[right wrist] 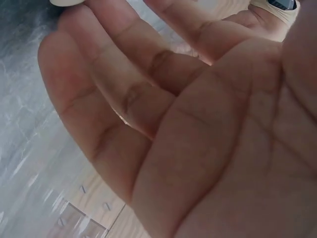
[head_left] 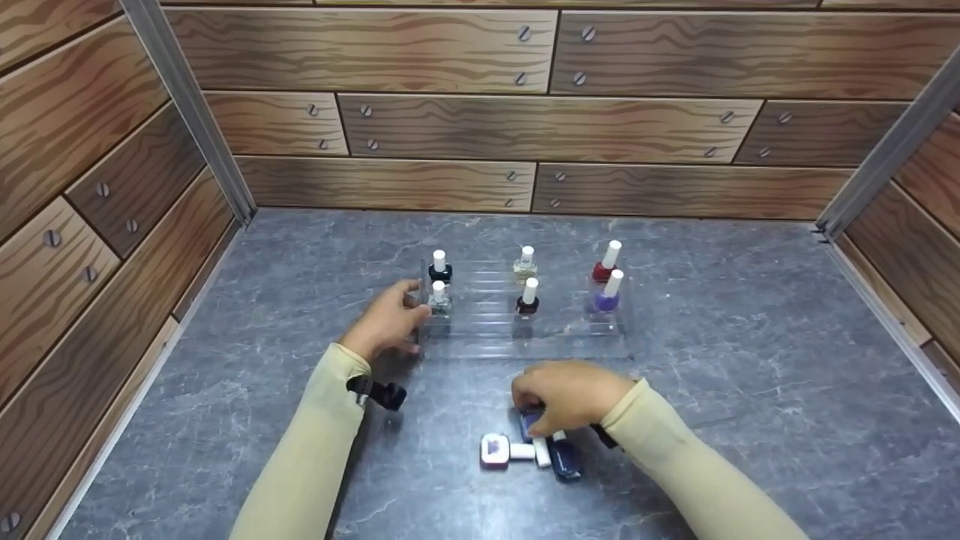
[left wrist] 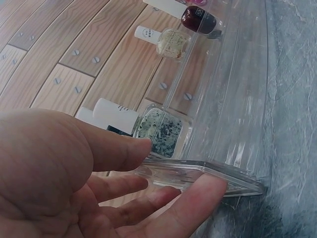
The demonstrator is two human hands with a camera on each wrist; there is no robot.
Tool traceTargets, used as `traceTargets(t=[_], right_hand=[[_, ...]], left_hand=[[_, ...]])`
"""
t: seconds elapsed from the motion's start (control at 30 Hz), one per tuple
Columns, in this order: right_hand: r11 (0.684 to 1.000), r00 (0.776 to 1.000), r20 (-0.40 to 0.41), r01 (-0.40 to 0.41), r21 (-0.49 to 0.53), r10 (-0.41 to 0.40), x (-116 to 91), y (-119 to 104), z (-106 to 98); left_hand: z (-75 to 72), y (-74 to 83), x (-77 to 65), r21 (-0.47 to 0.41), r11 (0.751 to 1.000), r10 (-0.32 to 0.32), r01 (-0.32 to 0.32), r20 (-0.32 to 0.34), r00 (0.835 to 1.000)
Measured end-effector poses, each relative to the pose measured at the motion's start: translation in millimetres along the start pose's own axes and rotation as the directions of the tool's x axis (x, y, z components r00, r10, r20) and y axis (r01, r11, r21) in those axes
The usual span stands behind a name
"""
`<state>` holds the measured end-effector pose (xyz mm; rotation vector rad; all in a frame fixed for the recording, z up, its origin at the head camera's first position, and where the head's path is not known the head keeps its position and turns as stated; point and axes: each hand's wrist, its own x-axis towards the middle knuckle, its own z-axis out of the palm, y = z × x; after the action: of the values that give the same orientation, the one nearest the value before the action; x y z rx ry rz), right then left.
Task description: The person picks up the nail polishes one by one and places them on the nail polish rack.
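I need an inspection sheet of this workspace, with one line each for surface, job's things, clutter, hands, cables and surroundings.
Surface: grey, marble-patterned table.
Job's things: clear rack holding six small bottles; three loose bottles lie in front.
Clutter: nothing seen.
Hands: left hand grips the rack's left end; right hand is over the loose bottles, its grip unclear.
Cables: nothing seen.
Surroundings: wood-patterned walls, metal corner strips.

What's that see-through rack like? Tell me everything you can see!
The see-through rack looks like clear, shiny plastic, ridged and stepped. It stands on the grey marbled table. Six white-capped bottles stand on it, in two rows of three. The left hand has its grip on the thin left side panel.
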<state>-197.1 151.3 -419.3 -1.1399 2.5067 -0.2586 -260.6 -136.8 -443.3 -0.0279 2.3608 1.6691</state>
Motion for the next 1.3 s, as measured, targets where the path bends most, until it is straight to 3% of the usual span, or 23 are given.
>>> traceTargets(t=[0.43, 0.67, 0.87, 1.07, 1.3], right_hand=[[0.996, 0.992, -0.082, -0.090, 0.027, 0.092, 11, 14, 1], [0.983, 0.959, -0.219, -0.167, 0.072, 0.179, 16, 23, 2], [0.997, 0.961, -0.272, -0.062, -0.046, 0.047, 12, 24, 0], [0.985, 0.973, -0.194, 0.100, -0.141, -0.126, 12, 24, 4], [0.974, 0.960, -0.213, 0.149, -0.169, -0.183, 13, 25, 8]], left_hand=[[-1.7, 1.3, 2.0, -0.007, 1.000, 0.004, -0.004, 0.000, 1.000], [-1.5, 0.9, 2.2, -0.002, 1.000, 0.004, -0.004, 0.005, 1.000], [-1.1, 1.9, 2.6, 0.006, 1.000, 0.005, -0.005, 0.009, 1.000], [-1.5, 0.3, 2.3, 0.006, 1.000, 0.000, 0.000, 0.007, 1.000], [-1.3, -0.8, 1.3, 0.012, 1.000, -0.011, 0.011, 0.007, 1.000]])
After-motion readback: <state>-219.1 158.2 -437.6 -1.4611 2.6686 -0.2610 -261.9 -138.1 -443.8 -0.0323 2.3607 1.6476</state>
